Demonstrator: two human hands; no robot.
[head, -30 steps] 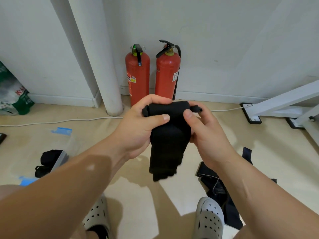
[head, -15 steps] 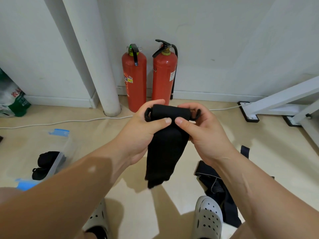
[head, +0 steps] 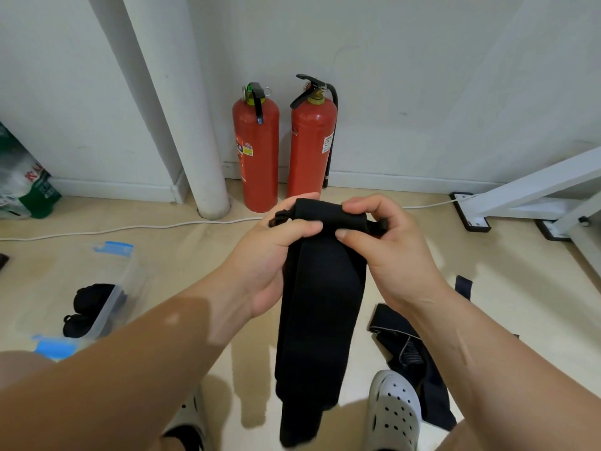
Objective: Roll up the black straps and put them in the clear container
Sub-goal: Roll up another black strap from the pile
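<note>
Black webbing fills the middle of my view: the black strap (head: 320,307) is held up in the air between both hands, its top end turned over into a short roll and the rest hanging straight down toward the floor (head: 507,281). My left hand (head: 276,252) has its grip clamped on the left end of that roll, thumb lying across the front and fingers curled behind. My right hand (head: 387,242) is clamped on the right end in the same way, thumb pressed to the front just beside the left thumb, with a small black buckle poking out past the knuckles.

Down on the floor to my left sits the clear container (head: 107,288), with blue clips at its near and far ends. Two rolled straps (head: 86,307) lie inside it, dark bundles seen through the wall. To my right, another strap (head: 409,356) lies loose and unrolled on the floor, running from near my right wrist down past the white clog (head: 393,411) on that foot.

Against the back wall stand two red fire extinguishers (head: 283,151), side by side, just right of a white pipe (head: 182,125). A white cable (head: 130,227) runs along the floor in front of them.
</note>
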